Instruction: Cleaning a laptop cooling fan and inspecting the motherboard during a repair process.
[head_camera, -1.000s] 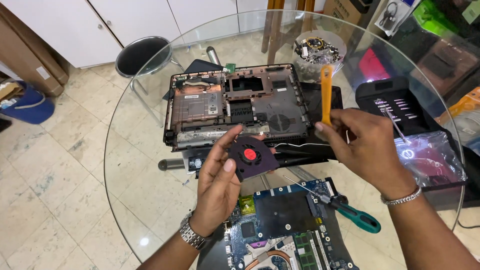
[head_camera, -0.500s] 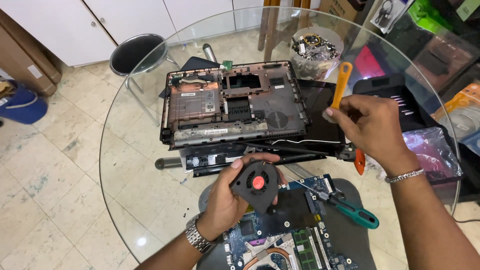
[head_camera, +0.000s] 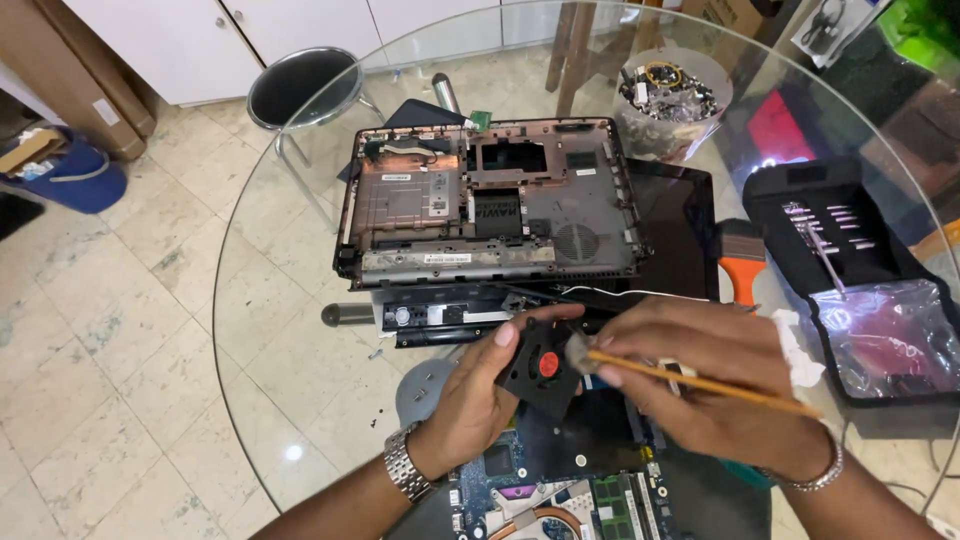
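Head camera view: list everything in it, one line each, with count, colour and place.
fan: one, black with a red hub, held over the table's near side
brush: one, orange handle, pale bristles touching the fan
laptop base: one, grey, opened, middle of the table
circuit board: one, blue, near edge, below the hands
screwdriver kit: one, black case, open, right side
plastic bag: one, clear, on the case's lid at right
parts container: one, clear, filled with small bits, far side
glass table: one, round, clear
stool: one, black seat, on the floor behind the table
left hand: holds the fan, metal watch on the wrist
right hand: holds the brush, bracelet on the wrist
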